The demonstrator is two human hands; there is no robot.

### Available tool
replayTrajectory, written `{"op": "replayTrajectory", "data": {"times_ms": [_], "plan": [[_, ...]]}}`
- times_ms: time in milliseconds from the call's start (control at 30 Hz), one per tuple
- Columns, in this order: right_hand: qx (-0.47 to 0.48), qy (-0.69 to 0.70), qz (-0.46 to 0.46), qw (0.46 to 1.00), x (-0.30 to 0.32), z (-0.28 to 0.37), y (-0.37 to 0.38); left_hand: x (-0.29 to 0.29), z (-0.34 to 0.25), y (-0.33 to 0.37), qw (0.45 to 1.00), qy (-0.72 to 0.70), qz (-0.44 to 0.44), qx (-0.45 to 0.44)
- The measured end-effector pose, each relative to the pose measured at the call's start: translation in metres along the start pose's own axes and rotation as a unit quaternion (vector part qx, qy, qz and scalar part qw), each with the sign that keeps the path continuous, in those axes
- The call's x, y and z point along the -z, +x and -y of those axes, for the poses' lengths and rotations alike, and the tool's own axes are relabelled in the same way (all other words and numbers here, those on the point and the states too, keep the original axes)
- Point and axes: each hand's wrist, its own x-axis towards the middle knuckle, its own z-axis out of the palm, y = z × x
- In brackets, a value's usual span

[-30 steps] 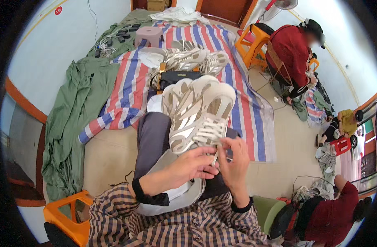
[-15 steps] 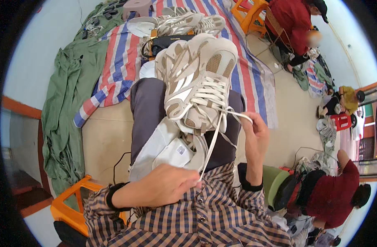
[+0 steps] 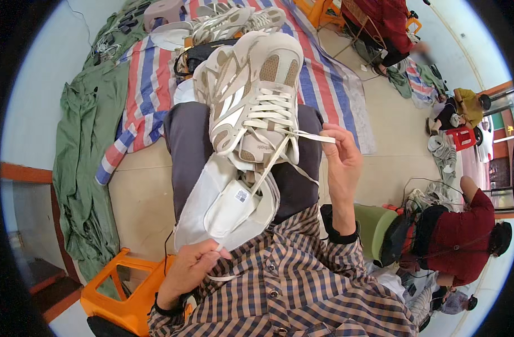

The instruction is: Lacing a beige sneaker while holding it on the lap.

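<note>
The left hand (image 3: 192,267) has its grip closed, thumb pressed to the curled fingers on one end of a flat, off-white woven lace (image 3: 271,164); a short tail of it shows just below that grip. From there the strand runs in a straight line, up and to the right, to the top eyelets of a chunky beige, brown and white mesh sneaker (image 3: 257,106). The right hand (image 3: 343,163) pinches the other end of the lace between thumb and forefinger, that grip also closed, with a short, straight stretch leading left to the same eyelets.

The sneaker lies to the left of the right grip and well ahead of the left one, toe pointing away, its front lacing crossed in neat rows. Below and left of the right grip, a thin loose strand hangs beside the shoe's collar. More beige sneakers are packed along the shoe's left side, farther from the right grip.

Just ahead of the left grip, a soft white curved piece (image 3: 195,196) with a small printed label rests over the lap, between dark grey trouser legs (image 3: 185,163). Left of and below the left grip stands a bright orange plastic stool (image 3: 108,295). Far ahead of both grips, a red, white and blue striped sheet (image 3: 347,121) covers part of the floor.
</note>
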Motion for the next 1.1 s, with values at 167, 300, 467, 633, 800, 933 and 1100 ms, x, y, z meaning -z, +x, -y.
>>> {"op": "replayTrajectory", "data": {"times_ms": [167,300,467,633,800,933,1100], "plan": [[-0.019,0.048,0.008,0.999,-0.009,0.004,-0.004,0.009,0.011,-0.012,0.997,-0.033,-0.066,0.031],[-0.048,0.098,0.035,0.993,-0.011,0.002,-0.003,0.015,0.014,-0.025,0.995,-0.013,-0.077,0.058],[-0.091,0.102,0.049,0.989,-0.015,0.006,0.002,0.033,0.022,-0.047,0.965,-0.081,-0.245,0.05],[-0.072,0.129,0.06,0.987,-0.027,0.0,0.008,0.048,0.03,-0.05,0.943,-0.117,-0.311,-0.022],[-0.051,0.102,0.029,0.993,-0.032,-0.011,0.009,0.06,0.062,-0.044,0.917,-0.164,-0.361,-0.044],[-0.022,0.069,0.034,0.997,-0.034,-0.007,0.009,0.05,0.072,-0.037,0.917,-0.179,-0.355,-0.016],[-0.04,0.023,0.053,0.997,-0.031,0.0,0.006,0.046,0.075,-0.027,0.92,-0.201,-0.335,-0.005]]}}
